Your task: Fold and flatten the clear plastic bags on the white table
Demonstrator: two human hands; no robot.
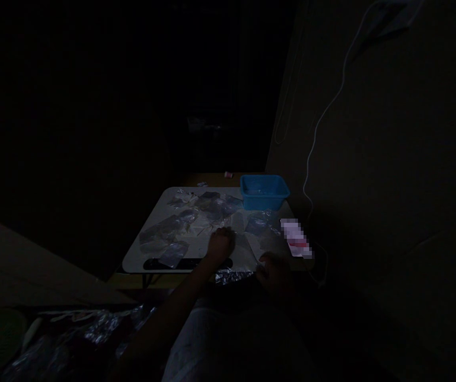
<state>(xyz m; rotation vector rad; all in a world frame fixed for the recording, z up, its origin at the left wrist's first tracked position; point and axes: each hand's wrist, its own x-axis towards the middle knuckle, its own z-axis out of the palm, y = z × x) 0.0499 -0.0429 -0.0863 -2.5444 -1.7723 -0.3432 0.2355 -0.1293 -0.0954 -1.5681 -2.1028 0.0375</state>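
Note:
The scene is very dark. My left hand (220,244) rests on a small white table (140,253), its fingers curled over clear plastic bags (180,225) scattered across the top. My right hand (273,268) sits at the table's near right edge, dim and hard to make out. A sheet of plastic film (247,244) lies between the two hands. Whether either hand grips anything is hidden by the darkness.
A blue plastic tub (263,192) stands at the table's far right corner. A blurred-out white and red item (296,239) lies at the right edge. A white cable (323,114) hangs down the wall. Crinkled shiny plastic (93,329) lies by my lap.

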